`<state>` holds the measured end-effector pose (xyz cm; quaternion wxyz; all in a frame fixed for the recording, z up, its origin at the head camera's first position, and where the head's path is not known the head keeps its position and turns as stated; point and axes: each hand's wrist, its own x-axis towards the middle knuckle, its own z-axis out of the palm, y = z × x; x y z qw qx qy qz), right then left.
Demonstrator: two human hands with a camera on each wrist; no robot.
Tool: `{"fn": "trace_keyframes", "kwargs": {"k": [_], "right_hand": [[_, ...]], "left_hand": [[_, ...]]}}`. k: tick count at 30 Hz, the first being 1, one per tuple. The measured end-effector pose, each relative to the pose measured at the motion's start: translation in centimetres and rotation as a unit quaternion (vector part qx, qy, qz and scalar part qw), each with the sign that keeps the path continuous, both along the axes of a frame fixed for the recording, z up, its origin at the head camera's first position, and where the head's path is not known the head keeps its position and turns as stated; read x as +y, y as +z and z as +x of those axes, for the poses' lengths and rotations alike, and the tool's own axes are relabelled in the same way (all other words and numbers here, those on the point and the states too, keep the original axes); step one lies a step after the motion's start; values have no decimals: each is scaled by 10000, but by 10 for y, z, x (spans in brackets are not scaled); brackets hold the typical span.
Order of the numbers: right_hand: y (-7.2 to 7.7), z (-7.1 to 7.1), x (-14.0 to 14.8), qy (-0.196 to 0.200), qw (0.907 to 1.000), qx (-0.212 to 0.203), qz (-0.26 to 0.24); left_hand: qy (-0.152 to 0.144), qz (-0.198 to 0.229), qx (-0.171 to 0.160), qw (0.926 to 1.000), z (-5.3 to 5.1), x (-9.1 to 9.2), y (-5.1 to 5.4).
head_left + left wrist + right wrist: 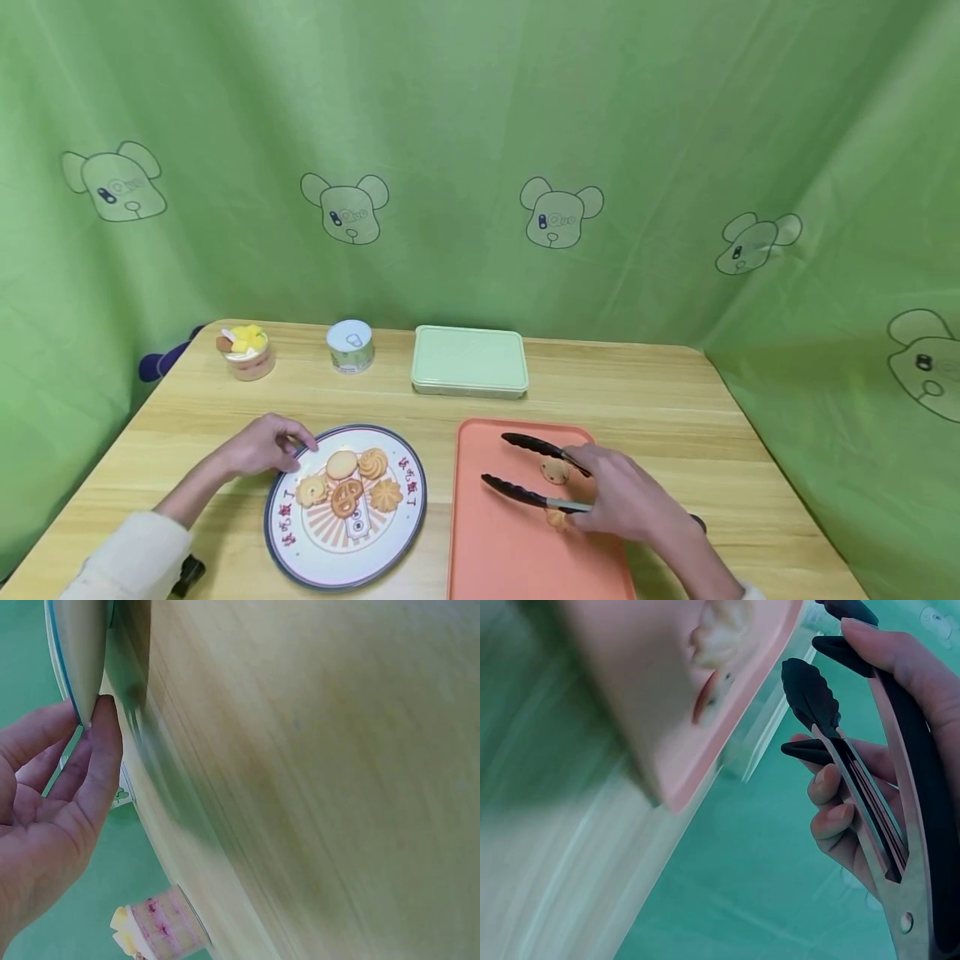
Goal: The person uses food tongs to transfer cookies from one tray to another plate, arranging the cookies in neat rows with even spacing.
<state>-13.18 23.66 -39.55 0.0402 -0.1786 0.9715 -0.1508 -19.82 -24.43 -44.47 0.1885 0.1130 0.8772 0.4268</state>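
My left hand (262,446) pinches the rim of a round white plate (390,550) between thumb and fingers; the left wrist view shows the plate edge (82,667) between them. Several cookies lie on the plate, among them a pretzel-shaped one (347,499). My right hand (618,492) holds metal tongs (551,502) with black tips, spread apart, above a coral-pink tray (495,554). Beneath the tongs on the tray are a round spotted cookie (555,470) and a flower-shaped cookie (557,518), the latter partly hidden. Nothing sits between the tong tips.
Along the back of the wooden table (637,383) stand a dessert cup (251,362) with yellow topping, a small can (350,347) and a pale green lidded box (470,362). A green curtain (465,100) with bear drawings surrounds the table.
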Motion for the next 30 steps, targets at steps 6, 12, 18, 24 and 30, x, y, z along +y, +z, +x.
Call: {"fn": "trace_keyframes", "kwargs": {"k": [6,12,18,24,30], "right_hand": [[-2,2,19,-167,9998,-66,6],[-5,4,35,-270,9996,13,-63],[-8,7,47,-349,9994,35,-33],[-10,11,58,-379,9993,35,-33],[-11,13,65,-447,9989,-154,-70]], "left_hand": [[21,-13,-18,10000,0,0,-1],[26,2,-31,10000,0,0,0],[3,-2,-34,10000,1,0,0],[-33,19,-31,10000,0,0,0],[-9,-16,-28,10000,0,-1,-2]]}}
